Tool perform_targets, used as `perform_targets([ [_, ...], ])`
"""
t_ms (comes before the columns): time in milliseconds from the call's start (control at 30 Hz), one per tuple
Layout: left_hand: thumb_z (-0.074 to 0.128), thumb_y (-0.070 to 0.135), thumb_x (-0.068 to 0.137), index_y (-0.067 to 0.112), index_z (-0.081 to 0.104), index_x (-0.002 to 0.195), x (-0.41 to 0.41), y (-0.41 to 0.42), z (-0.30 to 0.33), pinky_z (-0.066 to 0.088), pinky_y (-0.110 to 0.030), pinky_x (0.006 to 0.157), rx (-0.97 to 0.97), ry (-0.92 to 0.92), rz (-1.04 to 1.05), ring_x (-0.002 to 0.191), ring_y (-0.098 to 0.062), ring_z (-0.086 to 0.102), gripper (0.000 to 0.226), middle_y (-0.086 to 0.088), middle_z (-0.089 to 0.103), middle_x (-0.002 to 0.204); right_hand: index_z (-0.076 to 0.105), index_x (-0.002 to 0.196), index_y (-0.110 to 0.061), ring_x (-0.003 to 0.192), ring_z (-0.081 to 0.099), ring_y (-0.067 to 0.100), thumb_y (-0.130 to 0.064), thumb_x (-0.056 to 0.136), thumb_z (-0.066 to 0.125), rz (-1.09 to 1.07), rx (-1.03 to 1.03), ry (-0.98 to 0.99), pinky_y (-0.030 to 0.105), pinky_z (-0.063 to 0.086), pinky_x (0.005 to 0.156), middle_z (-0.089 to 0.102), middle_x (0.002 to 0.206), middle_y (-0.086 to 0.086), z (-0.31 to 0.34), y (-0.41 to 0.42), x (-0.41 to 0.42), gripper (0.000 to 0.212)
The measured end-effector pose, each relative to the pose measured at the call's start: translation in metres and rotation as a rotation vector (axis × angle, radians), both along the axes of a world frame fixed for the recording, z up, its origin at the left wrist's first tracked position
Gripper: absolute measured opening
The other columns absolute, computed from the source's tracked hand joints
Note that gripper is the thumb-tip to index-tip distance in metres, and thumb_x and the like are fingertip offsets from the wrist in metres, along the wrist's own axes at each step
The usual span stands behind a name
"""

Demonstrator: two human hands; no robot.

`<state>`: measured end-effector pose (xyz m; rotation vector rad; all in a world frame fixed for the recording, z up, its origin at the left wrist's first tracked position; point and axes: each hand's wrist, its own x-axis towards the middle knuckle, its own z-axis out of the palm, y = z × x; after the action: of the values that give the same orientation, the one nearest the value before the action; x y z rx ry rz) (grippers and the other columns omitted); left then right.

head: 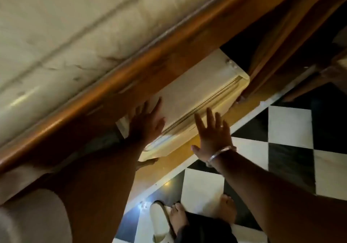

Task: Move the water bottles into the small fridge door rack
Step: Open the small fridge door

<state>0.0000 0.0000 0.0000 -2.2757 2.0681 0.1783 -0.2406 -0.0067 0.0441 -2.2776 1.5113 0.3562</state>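
Note:
A small cream fridge (pixel 197 92) sits under a wooden counter, seen from above, with its door seam running along the top front edge. My left hand (pixel 146 124) lies flat on the fridge's top near its left corner, fingers spread. My right hand (pixel 212 135) hovers in front of the door edge with fingers apart, holding nothing; a ring and a metal bangle show on it. No water bottles are in view. The door rack is hidden.
A marble countertop (pixel 65 36) with a rounded wooden edge (pixel 112 70) overhangs the fridge. A dark gap (pixel 236 55) and wooden cabinet frame (pixel 281 45) lie to the fridge's right. Black-and-white checkered floor (pixel 289 130) is below, with my feet and a pale slipper (pixel 159 222).

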Motion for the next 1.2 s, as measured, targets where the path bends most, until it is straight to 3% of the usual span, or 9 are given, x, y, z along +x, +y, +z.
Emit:
perform_targets([
  [133, 0.024, 0.062, 0.097, 0.044, 0.005, 0.156, 0.025, -0.006, -0.022, 0.005, -0.060, 0.117, -0.006, -0.082, -0.238, 0.150, -0.040, 0.015, 0.064, -0.010, 0.015, 0.167, -0.014, 0.149, -0.037, 0.144, -0.019, 0.042, -0.056, 0.081, 0.059, 0.188, 0.017, -0.125, 0.059, -0.001, 0.117, -0.025, 0.158, 0.015, -0.034, 0.018, 0.033, 0.102],
  [333, 0.030, 0.053, 0.097, 0.040, 0.013, 0.155, 0.029, -0.005, -0.030, 0.016, -0.065, 0.116, 0.000, -0.081, -0.314, 0.149, -0.042, 0.021, 0.062, -0.012, 0.022, 0.165, -0.003, 0.149, -0.045, 0.129, -0.045, 0.042, -0.058, 0.080, 0.059, 0.214, 0.039, -0.212, 0.063, -0.018, 0.108, -0.031, 0.156, 0.010, -0.059, 0.052, 0.063, 0.094],
  [567, 0.033, 0.049, 0.096, 0.043, 0.008, 0.154, 0.025, -0.008, -0.026, 0.015, -0.063, 0.117, 0.035, -0.090, -0.268, 0.150, -0.039, 0.020, 0.063, -0.010, 0.019, 0.166, 0.016, 0.148, -0.045, 0.126, -0.048, 0.041, -0.054, 0.073, 0.068, 0.190, 0.046, -0.308, 0.066, -0.013, 0.108, -0.021, 0.161, 0.008, -0.065, 0.061, 0.066, 0.091],
  [667, 0.034, 0.050, 0.095, 0.045, 0.008, 0.154, 0.027, -0.006, -0.031, 0.017, -0.064, 0.116, 0.014, -0.081, -0.272, 0.150, -0.038, 0.021, 0.065, -0.008, 0.019, 0.166, 0.030, 0.144, -0.046, 0.135, -0.035, 0.046, -0.057, 0.064, 0.074, 0.156, -0.012, -0.341, 0.068, 0.000, 0.111, -0.007, 0.163, 0.012, -0.071, 0.064, 0.068, 0.092],
  [767, 0.034, 0.051, 0.094, 0.043, 0.017, 0.154, 0.027, -0.010, -0.028, 0.018, -0.063, 0.116, 0.003, -0.078, -0.282, 0.149, -0.037, 0.022, 0.063, -0.008, 0.021, 0.166, 0.051, 0.133, -0.045, 0.140, 0.002, 0.053, -0.059, 0.048, 0.083, 0.136, -0.109, -0.365, 0.070, 0.018, 0.109, 0.021, 0.157, 0.023, -0.073, 0.073, 0.085, 0.092],
  [867, 0.034, 0.051, 0.093, 0.042, 0.026, 0.153, 0.024, -0.009, -0.026, 0.020, -0.061, 0.116, -0.027, -0.067, -0.268, 0.150, -0.035, 0.024, 0.061, -0.006, 0.024, 0.165, 0.057, 0.126, -0.040, 0.140, 0.019, 0.053, -0.060, 0.040, 0.085, 0.125, -0.132, -0.373, 0.069, 0.015, 0.107, 0.027, 0.151, 0.032, -0.075, 0.083, 0.109, 0.093],
  [1000, 0.032, 0.053, 0.092, 0.042, 0.029, 0.151, 0.029, -0.012, -0.029, 0.018, -0.060, 0.116, -0.054, -0.040, -0.276, 0.149, -0.034, 0.026, 0.060, -0.005, 0.027, 0.164, 0.058, 0.125, -0.037, 0.137, 0.025, 0.054, -0.061, 0.040, 0.084, 0.137, -0.208, -0.386, 0.064, 0.016, 0.105, 0.031, 0.150, 0.031, -0.086, 0.089, 0.115, 0.092],
  [1067, 0.031, 0.054, 0.092, 0.042, 0.031, 0.151, 0.029, -0.011, -0.029, 0.017, -0.059, 0.116, -0.063, -0.027, -0.279, 0.149, -0.034, 0.026, 0.060, -0.005, 0.027, 0.164, 0.054, 0.128, -0.038, 0.140, 0.017, 0.053, -0.058, 0.047, 0.083, 0.168, -0.239, -0.389, 0.065, 0.015, 0.107, 0.026, 0.153, 0.030, -0.090, 0.091, 0.111, 0.088],
  [1200, 0.030, 0.055, 0.092, 0.043, 0.031, 0.151, 0.031, -0.009, -0.031, 0.018, -0.059, 0.116, -0.060, -0.029, -0.282, 0.149, -0.033, 0.026, 0.060, -0.004, 0.027, 0.164, 0.049, 0.127, -0.037, 0.139, -0.020, 0.044, -0.054, 0.060, 0.079, 0.132, -0.171, -0.417, 0.065, -0.001, 0.109, -0.002, 0.159, 0.025, -0.084, 0.096, 0.112, 0.076],
])
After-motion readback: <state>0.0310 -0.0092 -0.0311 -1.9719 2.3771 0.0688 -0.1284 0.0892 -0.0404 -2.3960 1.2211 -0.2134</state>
